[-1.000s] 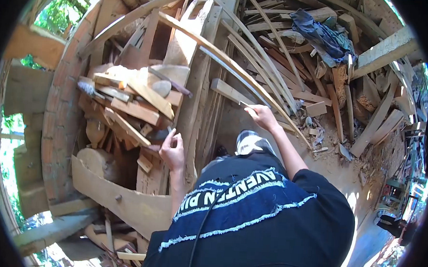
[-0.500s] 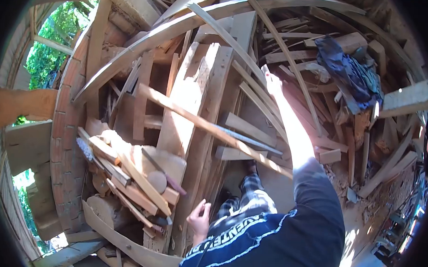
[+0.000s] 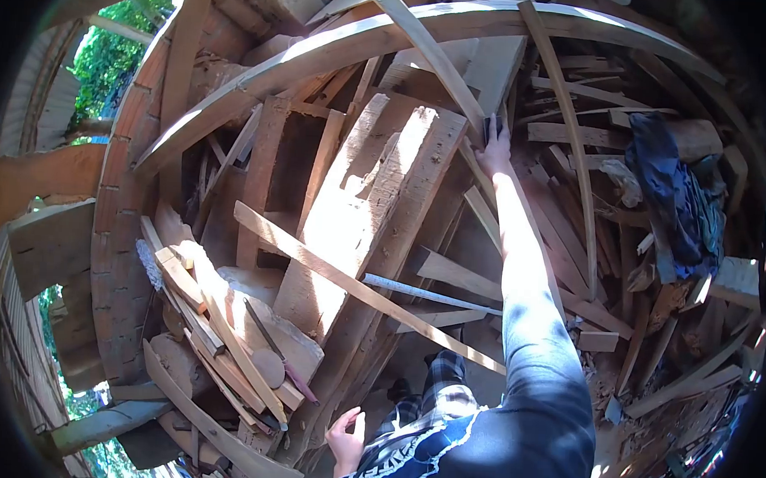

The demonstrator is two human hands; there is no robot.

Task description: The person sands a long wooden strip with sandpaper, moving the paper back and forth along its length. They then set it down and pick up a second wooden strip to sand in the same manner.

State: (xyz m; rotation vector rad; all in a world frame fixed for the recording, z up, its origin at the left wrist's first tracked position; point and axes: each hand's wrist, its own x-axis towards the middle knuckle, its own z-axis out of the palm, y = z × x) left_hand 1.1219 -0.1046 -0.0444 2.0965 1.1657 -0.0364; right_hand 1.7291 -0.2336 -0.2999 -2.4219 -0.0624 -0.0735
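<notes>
Reaching far forward, the right hand is gripping a small dark object against a curved wooden slat atop the lumber pile, while the left hand is hanging loosely half-curled, holding nothing, near the waist.

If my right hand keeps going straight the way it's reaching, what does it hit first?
Probably the curved wooden slat just beyond the right hand, whose fingers already seem to touch it; depth is hard to judge.

- A dirt floor strewn with wood chips carries the pile.
- Thick planks lean across it beside a brick wall.
- Thin curved strips lie over scrap boards.
- A dark blue cloth rests on the offcuts.
</notes>
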